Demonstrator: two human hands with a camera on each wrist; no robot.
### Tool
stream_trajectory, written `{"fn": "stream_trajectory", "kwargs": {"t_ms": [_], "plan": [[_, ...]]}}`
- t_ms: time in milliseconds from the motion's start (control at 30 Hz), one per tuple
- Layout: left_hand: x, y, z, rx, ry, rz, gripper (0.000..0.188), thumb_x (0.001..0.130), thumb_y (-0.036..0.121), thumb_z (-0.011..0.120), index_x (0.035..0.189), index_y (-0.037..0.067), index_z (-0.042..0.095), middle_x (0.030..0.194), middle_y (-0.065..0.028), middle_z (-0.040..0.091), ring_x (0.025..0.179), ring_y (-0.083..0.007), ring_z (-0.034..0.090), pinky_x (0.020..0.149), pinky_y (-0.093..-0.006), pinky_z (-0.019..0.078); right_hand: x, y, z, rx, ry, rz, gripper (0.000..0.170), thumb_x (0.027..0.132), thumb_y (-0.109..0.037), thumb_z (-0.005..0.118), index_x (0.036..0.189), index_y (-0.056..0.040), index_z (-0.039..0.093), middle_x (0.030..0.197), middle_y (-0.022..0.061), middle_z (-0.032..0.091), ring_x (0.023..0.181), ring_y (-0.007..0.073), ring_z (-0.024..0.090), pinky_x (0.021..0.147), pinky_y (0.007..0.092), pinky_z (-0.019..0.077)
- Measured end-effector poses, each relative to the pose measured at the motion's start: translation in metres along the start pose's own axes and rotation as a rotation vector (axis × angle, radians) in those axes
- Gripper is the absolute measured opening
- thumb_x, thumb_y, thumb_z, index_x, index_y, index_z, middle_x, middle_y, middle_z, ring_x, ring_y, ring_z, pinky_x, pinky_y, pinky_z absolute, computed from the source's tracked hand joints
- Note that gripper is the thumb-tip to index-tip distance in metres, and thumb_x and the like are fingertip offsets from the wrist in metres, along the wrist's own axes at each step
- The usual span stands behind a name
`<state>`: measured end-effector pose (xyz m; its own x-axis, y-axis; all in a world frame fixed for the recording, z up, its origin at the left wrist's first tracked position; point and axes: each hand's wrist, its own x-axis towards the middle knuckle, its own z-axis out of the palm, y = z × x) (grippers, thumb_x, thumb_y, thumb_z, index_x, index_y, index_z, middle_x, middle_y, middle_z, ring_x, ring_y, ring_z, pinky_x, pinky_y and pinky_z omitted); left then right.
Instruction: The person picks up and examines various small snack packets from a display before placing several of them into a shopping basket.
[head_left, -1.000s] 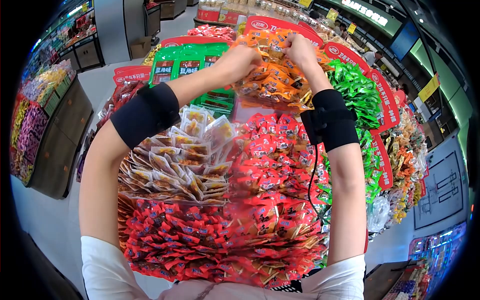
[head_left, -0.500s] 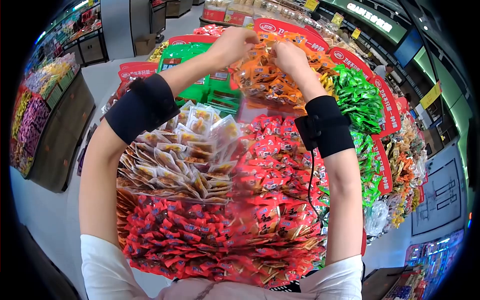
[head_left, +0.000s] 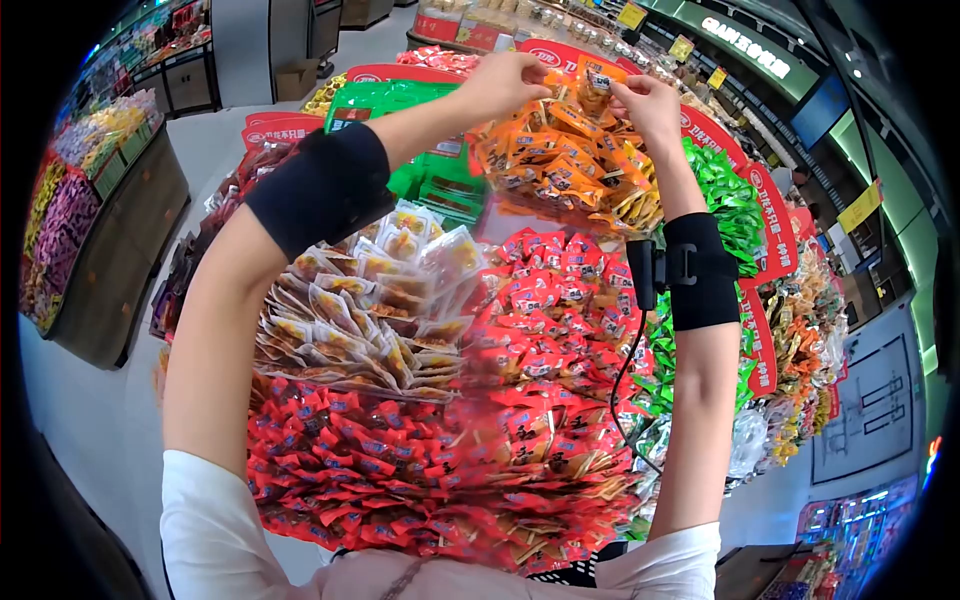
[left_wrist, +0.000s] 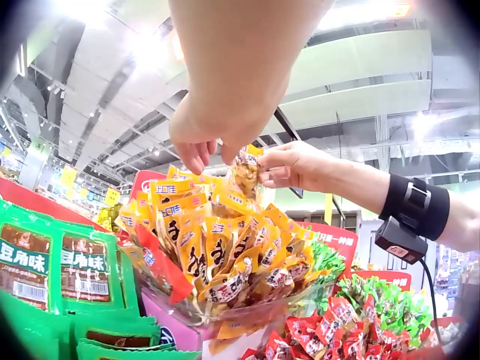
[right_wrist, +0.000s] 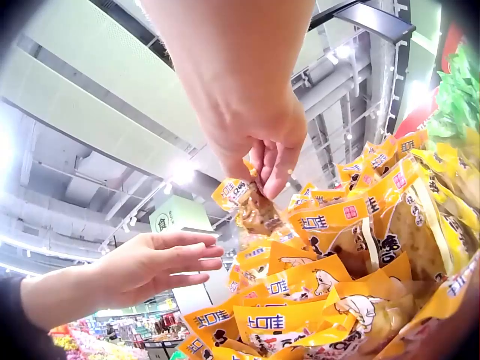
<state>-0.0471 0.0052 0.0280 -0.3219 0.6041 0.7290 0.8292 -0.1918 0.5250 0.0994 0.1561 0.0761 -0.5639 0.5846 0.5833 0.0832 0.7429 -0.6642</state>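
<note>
My right hand (head_left: 650, 105) pinches the edge of one small orange snack packet (head_left: 597, 88) above the heap of orange packets (head_left: 560, 150). In the right wrist view this packet (right_wrist: 259, 214) hangs from the right fingertips, over the upright orange packets (right_wrist: 300, 277). My left hand (head_left: 505, 85) is held at the heap's left side, its fingers loosely extended; the right wrist view shows this hand (right_wrist: 154, 266) holding nothing, a little apart from the packet. The heap fills a clear-walled bin (left_wrist: 240, 319) in the left wrist view.
Green bags (head_left: 440, 190) lie left of the orange heap, green packets (head_left: 735, 215) right of it. Nearer are clear packets (head_left: 350, 310) and red packets (head_left: 550, 310). Red signs (head_left: 770, 215) edge the display. A black cable (head_left: 617, 390) hangs from the right wrist camera.
My right hand has moved right and now holds up a single packet by its edge. My left hand has shifted slightly right, its fingers spread loosely.
</note>
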Motion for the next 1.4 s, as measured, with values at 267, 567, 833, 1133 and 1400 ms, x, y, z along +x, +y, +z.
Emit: {"fn": "stream_trajectory", "kwargs": {"t_ms": [267, 567, 833, 1133, 1400], "plan": [[0.013, 0.016, 0.024, -0.427, -0.095, -0.201, 0.026, 0.075, 0.017, 0.067, 0.096, 0.002, 0.061, 0.080, -0.0062, 0.065, 0.070, -0.0072, 0.060, 0.060, -0.0203, 0.0460, -0.021, -0.026, -0.010, 0.287, -0.064, 0.039, 0.024, 0.080, -0.010, 0.057, 0.093, 0.0100, 0.056, 0.079, 0.0124, 0.061, 0.068, 0.0161, 0.062, 0.062, 0.0239, 0.0528], [0.013, 0.017, 0.021, -0.576, -0.096, -0.282, 0.014, 0.076, 0.016, 0.066, 0.086, 0.005, 0.064, 0.077, -0.0011, 0.064, 0.065, -0.0050, 0.056, 0.055, -0.0195, 0.0421, -0.022, -0.006, -0.016, 0.637, -0.142, 0.240, 0.028, 0.084, -0.009, 0.051, 0.107, 0.0066, 0.047, 0.093, 0.0116, 0.055, 0.077, 0.0189, 0.057, 0.067, 0.0281, 0.0525], [0.013, 0.028, 0.015, -0.485, -0.093, -0.258, 0.017, 0.080, 0.021, 0.062, 0.085, 0.005, 0.064, 0.075, -0.0006, 0.063, 0.066, -0.0063, 0.055, 0.060, -0.0227, 0.0436, -0.022, -0.010, -0.018, 0.693, -0.152, 0.341, 0.027, 0.086, -0.021, 0.051, 0.100, 0.0025, 0.052, 0.086, 0.0067, 0.054, 0.072, 0.0149, 0.055, 0.063, 0.0258, 0.0521], [0.031, 0.016, 0.024, -0.324, -0.005, -0.202, 0.020, 0.078, 0.024, 0.063, 0.084, 0.006, 0.065, 0.075, -0.0030, 0.064, 0.061, -0.0072, 0.057, 0.058, -0.0248, 0.0465, -0.016, -0.019, -0.020, 0.372, -0.137, 0.097, 0.023, 0.083, -0.021, 0.058, 0.090, 0.0015, 0.058, 0.081, 0.0085, 0.059, 0.062, 0.0120, 0.060, 0.053, 0.0211, 0.0517], [0.015, -0.010, 0.018, -0.045, 0.007, -0.163, 0.032, 0.072, 0.026, 0.068, 0.092, 0.002, 0.062, 0.083, -0.0080, 0.064, 0.078, -0.0149, 0.062, 0.069, -0.0279, 0.0493, -0.015, 0.001, -0.009, 0.003, 0.035, -0.132, 0.013, 0.079, -0.009, 0.060, 0.079, 0.0041, 0.061, 0.067, 0.0082, 0.062, 0.057, 0.0120, 0.062, 0.051, 0.0224, 0.0502]]}}
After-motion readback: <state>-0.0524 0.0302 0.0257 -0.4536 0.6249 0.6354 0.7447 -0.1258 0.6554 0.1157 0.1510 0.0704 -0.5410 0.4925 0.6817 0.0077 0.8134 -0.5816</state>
